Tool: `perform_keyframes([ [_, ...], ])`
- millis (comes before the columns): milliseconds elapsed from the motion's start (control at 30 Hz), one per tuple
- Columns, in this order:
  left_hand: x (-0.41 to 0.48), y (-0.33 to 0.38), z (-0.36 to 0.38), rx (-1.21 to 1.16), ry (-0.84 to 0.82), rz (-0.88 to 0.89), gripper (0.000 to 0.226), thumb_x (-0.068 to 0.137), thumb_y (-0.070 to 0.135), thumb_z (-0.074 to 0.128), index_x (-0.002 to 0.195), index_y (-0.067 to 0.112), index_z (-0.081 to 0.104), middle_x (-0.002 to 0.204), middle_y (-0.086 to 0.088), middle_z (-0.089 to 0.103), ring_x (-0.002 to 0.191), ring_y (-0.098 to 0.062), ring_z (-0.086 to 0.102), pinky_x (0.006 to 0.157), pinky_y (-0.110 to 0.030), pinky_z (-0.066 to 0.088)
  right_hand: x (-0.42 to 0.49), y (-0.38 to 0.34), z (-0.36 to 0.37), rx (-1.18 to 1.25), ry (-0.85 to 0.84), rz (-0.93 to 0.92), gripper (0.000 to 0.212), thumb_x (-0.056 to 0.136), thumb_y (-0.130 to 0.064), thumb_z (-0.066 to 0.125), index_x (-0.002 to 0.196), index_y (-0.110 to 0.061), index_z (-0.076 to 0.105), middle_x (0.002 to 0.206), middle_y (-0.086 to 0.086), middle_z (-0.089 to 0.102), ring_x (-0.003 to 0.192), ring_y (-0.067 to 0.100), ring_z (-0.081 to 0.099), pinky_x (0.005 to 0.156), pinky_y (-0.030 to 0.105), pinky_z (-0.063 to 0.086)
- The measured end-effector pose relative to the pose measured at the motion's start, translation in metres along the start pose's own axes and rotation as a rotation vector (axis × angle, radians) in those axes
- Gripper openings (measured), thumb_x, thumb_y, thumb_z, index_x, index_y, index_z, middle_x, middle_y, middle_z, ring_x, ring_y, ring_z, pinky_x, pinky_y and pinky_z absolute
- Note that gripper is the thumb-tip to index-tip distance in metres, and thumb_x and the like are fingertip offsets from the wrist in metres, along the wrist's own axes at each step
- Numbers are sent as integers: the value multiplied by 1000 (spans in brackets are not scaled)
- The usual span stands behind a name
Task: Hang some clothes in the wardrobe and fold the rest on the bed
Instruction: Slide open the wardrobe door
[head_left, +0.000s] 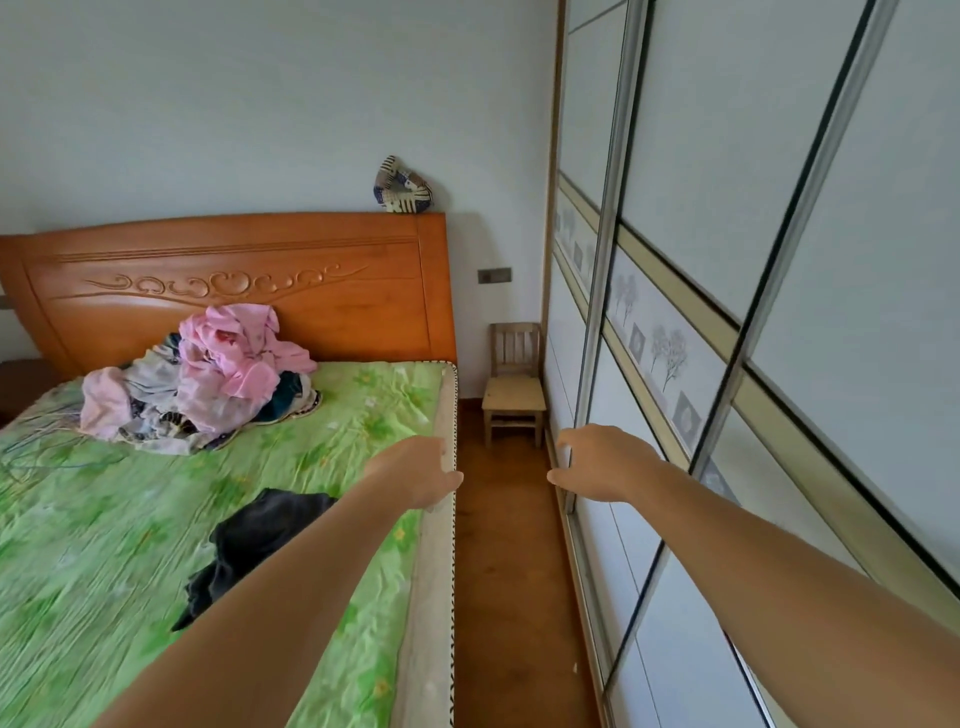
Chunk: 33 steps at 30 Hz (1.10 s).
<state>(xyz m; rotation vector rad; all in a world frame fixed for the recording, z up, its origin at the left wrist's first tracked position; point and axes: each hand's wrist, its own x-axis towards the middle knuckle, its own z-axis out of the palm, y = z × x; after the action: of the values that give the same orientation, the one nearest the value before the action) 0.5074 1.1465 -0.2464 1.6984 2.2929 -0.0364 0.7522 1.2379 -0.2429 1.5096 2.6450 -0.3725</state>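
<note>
1. While both arms stretch forward, the left hand (421, 475) hovers over the near edge of the bed (311, 447). Its fingers are relaxed and hold nothing.
2. The right hand (597, 467) has loosely curled fingers and is also empty. It sits in front of the metal edge of the sliding wardrobe door (675, 208). Whether it touches that edge cannot be told.
3. A pile of clothes (208, 379) lies on the bed, well beyond the left hand and off to its left, with a pink garment (244, 343) on top.
4. A dark garment (254, 540) lies crumpled on the bed, left of the left forearm and nearer the person than the hand.
5. The clothes look light, soft and limp, likely to sag and tangle when lifted. The pink top layer should probably be pinched at its shoulders or collar so it comes free of the heap.
6. The wardrobe appears closed, so nothing can be hung yet.
7. Beyond both hands, between them, a small wooden chair (514, 389) stands on the floor.
</note>
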Motion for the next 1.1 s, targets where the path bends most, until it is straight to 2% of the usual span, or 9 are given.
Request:
perform_keyframes([
  [233, 104, 20, -20, 40, 5, 104, 60, 98, 52, 50, 150, 22, 42, 150, -4, 49, 135, -25, 50, 105, -40, 46, 66, 26, -16, 14, 19, 62, 61, 92, -58, 52, 146, -31, 45, 137, 2, 56, 118, 26, 57, 89, 38, 50],
  [333, 156, 34, -19, 69, -9, 179, 61, 98, 54, 51, 150, 23, 42, 149, -4, 50, 134, -26, 51, 105, -42, 47, 89, 46, -14, 58, 18, 152, 58, 90, -61, 53, 140, -31, 49, 136, 1, 56, 118, 26, 56, 92, 41, 49],
  [433, 203, 50, -17, 105, -25, 290, 62, 97, 57, 51, 150, 25, 42, 149, -3, 51, 131, -24, 53, 103, -40, 49, 106, 64, -11, 92, 7, 259, 64, 90, -62, 52, 147, -35, 42, 146, 0, 49, 129, 26, 50, 96, 43, 46],
  [600, 255, 79, -18, 146, -45, 469, 65, 96, 59, 51, 152, 29, 39, 151, -2, 49, 133, -25, 52, 102, -44, 50, 113, 80, -1, 114, 23, 440, 66, 89, -63, 49, 148, -36, 38, 145, 0, 47, 132, 27, 47, 96, 43, 46],
  [700, 265, 99, -17, 169, -80, 576, 67, 96, 58, 50, 155, 28, 34, 152, -4, 47, 133, -26, 52, 102, -45, 50, 102, 79, 5, 147, 51, 529, 66, 88, -65, 49, 147, -36, 39, 144, -1, 47, 131, 26, 48, 95, 42, 45],
  [867, 250, 137, -9, 235, -145, 750, 64, 97, 57, 49, 153, 26, 38, 151, -2, 48, 134, -23, 50, 105, -45, 47, 59, 70, 14, 195, 69, 639, 64, 89, -67, 48, 146, -36, 41, 143, -2, 51, 127, 24, 54, 91, 38, 47],
  [1000, 215, 162, 3, 291, -156, 881, 63, 97, 59, 48, 151, 28, 39, 150, 1, 49, 130, -21, 52, 104, -45, 48, 3, 57, 24, 236, 95, 744, 67, 87, -67, 50, 146, -35, 43, 148, 1, 49, 131, 28, 50, 100, 43, 48],
  [1100, 182, 179, 15, 332, -158, 972, 62, 97, 60, 48, 151, 30, 39, 150, 2, 48, 133, -22, 50, 105, -44, 46, -45, 45, 35, 268, 134, 813, 66, 90, -66, 52, 146, -33, 45, 152, -2, 45, 133, 24, 49, 101, 40, 46],
])
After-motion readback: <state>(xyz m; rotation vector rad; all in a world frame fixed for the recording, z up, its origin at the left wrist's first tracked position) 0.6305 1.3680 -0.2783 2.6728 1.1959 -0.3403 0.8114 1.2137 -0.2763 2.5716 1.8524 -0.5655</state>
